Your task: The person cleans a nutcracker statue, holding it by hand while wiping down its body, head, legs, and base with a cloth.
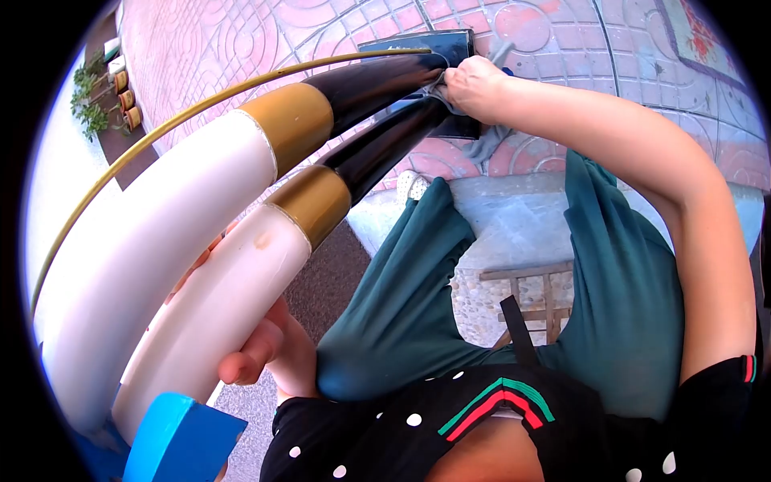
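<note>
A large object with two curved white pieces (161,217), gold bands (301,124) and tapering black ends (385,80) slants across the left of the head view. I cannot tell what it is. My left hand (269,345) is wrapped round the lower white piece, its thumb on the near side and fingertips showing in the gap between the pieces. At the tips of the black ends, my right hand (472,90) is closed on a grey cloth (486,146), pressing it against them. A thin gold strip (201,104) arcs along the object's outer side.
A blue block (173,442) is at the object's lower end, and a dark flat plate (454,44) lies by its far end. Patterned pink paving (554,48) spreads ahead. A wooden stool or frame (534,297) shows between my knees. Potted plants (92,104) stand far left.
</note>
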Demonstrator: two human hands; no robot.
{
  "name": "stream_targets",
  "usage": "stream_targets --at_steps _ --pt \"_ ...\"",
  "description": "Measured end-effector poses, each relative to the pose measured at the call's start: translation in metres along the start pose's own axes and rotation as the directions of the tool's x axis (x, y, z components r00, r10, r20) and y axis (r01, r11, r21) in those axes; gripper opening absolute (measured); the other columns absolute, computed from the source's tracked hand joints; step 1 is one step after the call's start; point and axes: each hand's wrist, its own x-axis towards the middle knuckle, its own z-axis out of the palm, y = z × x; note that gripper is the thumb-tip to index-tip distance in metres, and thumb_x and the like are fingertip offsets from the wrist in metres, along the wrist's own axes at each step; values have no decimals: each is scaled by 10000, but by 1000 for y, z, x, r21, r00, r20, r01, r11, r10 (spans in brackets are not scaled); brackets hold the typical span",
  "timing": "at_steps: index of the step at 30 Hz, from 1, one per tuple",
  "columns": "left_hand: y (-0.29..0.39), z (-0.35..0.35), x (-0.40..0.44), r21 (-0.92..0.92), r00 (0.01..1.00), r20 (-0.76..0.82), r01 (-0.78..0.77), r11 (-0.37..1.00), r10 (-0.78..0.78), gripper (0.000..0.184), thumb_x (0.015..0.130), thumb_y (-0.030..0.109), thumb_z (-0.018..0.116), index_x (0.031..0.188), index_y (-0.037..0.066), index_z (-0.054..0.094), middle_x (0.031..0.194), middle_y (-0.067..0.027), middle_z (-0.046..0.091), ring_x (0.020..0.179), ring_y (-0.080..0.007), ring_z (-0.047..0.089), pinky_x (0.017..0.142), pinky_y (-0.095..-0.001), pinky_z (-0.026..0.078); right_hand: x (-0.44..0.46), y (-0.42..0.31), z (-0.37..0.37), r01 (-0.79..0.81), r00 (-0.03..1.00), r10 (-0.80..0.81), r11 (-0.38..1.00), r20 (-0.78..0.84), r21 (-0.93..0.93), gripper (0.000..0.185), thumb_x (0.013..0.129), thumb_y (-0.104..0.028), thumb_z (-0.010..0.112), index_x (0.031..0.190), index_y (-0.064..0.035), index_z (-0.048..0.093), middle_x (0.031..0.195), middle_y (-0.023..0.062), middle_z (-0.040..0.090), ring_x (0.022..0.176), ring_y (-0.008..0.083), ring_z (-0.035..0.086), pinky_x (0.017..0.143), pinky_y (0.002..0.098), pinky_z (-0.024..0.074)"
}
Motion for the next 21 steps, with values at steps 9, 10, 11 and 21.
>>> stream_targets --at_steps 9,10,11,21 --pt "6 -3 2 29 999 42 -8 1000 7 880 751 660 691 1378 91 451 1311 -173 536 1173 -340 575 991 -563 474 -37 5 24 -106 951 164 970 -263 219 521 762 -140 696 1240 -35 517 972 120 642 836 268 682 686 368 530" --pt "6 -2 1 31 998 58 -9 999 7 879 751 662 689 1374 85 458 1307 -176 540 1176 -341 574 988 -562 477 -37 6 23 -107 951 163 971 -262 213 521 762 -140 696 1240 -35 517 972 120 642 836 268 682 686 368 530" --pt "4 -1 -1 26 998 54 -15 1000 13 879 751 662 689 1374 85 458 1307 -176 540 1176 -341 574 988 -562 477 -36 7 23 -97 959 145 975 -243 198 522 761 -140 697 1240 -34 519 977 120 641 846 266 681 691 372 528" --pt "4 -4 3 74 999 20 -37 997 36 901 748 679 676 1357 50 466 1283 -198 547 1151 -338 591 920 -548 528 -8 -1 18 -39 983 36 999 -177 -10 406 826 -146 604 1226 -83 564 999 91 637 853 233 675 682 339 532"
